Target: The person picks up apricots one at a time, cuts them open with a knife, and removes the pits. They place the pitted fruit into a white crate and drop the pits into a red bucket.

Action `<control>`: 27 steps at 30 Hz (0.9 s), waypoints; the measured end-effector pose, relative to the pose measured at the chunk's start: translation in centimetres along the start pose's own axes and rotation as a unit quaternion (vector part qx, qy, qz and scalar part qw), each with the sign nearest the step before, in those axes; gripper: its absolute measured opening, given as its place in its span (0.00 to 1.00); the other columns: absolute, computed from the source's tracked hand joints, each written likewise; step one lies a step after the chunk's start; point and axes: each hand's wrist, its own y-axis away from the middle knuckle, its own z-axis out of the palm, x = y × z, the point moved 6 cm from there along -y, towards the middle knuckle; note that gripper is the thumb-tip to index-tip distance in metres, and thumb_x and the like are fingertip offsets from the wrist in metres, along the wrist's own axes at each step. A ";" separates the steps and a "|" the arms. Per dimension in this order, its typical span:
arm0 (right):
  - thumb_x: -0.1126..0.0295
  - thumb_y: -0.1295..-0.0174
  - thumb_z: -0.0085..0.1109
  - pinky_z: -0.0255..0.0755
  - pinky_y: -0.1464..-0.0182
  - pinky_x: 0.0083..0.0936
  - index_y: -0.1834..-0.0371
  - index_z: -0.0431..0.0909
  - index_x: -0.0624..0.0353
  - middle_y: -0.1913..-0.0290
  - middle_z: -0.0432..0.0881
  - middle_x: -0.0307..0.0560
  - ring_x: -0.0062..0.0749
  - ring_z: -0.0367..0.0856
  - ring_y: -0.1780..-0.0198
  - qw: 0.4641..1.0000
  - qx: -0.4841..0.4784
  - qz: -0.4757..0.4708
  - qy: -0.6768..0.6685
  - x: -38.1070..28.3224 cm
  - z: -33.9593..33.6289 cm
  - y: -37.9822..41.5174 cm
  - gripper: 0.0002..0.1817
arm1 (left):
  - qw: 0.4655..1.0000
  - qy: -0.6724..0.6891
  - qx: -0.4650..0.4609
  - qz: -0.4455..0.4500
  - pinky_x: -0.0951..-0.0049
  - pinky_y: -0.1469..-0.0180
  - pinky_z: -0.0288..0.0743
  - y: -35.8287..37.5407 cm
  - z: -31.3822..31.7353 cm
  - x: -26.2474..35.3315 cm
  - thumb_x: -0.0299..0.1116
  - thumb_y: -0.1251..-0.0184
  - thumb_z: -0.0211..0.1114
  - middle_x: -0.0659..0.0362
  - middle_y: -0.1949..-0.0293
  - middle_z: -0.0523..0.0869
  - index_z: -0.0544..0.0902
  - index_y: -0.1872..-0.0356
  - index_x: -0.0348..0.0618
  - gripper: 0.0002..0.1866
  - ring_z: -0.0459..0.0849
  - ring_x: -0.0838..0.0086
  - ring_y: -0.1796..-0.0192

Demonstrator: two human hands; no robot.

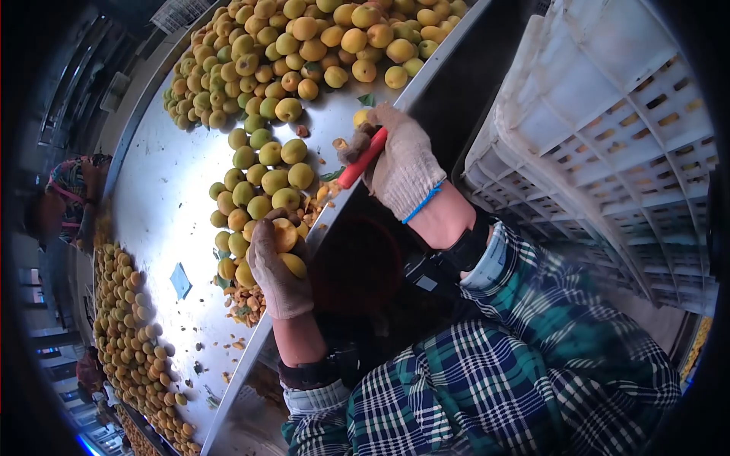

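Note:
My left hand (277, 273), in a soiled knit glove, is closed round an orange-yellow apricot (285, 235) at the table's near edge. Another yellow apricot (293, 265) shows by its palm. Further along the edge, my right hand (399, 156), gloved with a blue cuff line, grips a tool by its red handle (362, 161); the tool's working end is hidden. At the right fingertips is a small yellow-brown fruit piece (340, 144). A loose group of green-yellow apricots (275, 182) lies beyond my left hand, with fruit scraps (245, 302) beside it.
A large apricot heap (304, 45) covers the far end of the metal table (163, 205). Another heap (125, 327) lines its opposite side, where a person (72, 197) stands. A blue scrap (180, 281) lies between. White slotted crates (601, 144) stand to my right.

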 end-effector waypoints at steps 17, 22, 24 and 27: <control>0.66 0.34 0.55 0.71 0.77 0.33 0.60 0.67 0.59 0.73 0.72 0.44 0.33 0.72 0.79 0.999 -0.034 -0.022 -0.001 -4.6 0.2 -0.6 0.10 | 0.892 0.307 0.084 -0.321 0.85 0.70 0.71 -1.1 1.5 1.7 0.40 0.27 0.53 0.59 0.60 0.78 0.77 0.51 0.38 0.16 0.76 0.80 0.67; 0.57 0.31 0.53 0.65 0.83 0.26 0.58 0.67 0.52 0.72 0.70 0.40 0.26 0.68 0.83 0.991 0.000 -0.120 0.065 -8.2 0.1 -0.8 0.12 | 0.956 0.161 0.042 -0.242 0.79 0.62 0.76 -3.4 0.8 2.0 0.39 0.27 0.52 0.59 0.58 0.81 0.78 0.48 0.38 0.17 0.79 0.77 0.59; 0.55 0.30 0.50 0.62 0.85 0.24 0.61 0.66 0.52 0.73 0.69 0.39 0.25 0.67 0.85 0.988 0.007 -0.135 0.069 -9.5 -0.1 -1.5 0.12 | 0.956 0.162 0.026 -0.243 0.77 0.55 0.76 -4.4 1.0 2.5 0.38 0.27 0.52 0.58 0.57 0.82 0.78 0.47 0.38 0.17 0.80 0.76 0.56; 0.60 0.32 0.52 0.62 0.84 0.25 0.64 0.67 0.53 0.75 0.69 0.40 0.26 0.68 0.84 0.993 -0.028 -0.106 0.046 -9.8 -0.3 -1.5 0.10 | 0.986 0.079 -0.042 -0.138 0.79 0.52 0.73 -7.0 1.4 2.2 0.36 0.28 0.54 0.58 0.60 0.83 0.79 0.47 0.36 0.16 0.79 0.78 0.57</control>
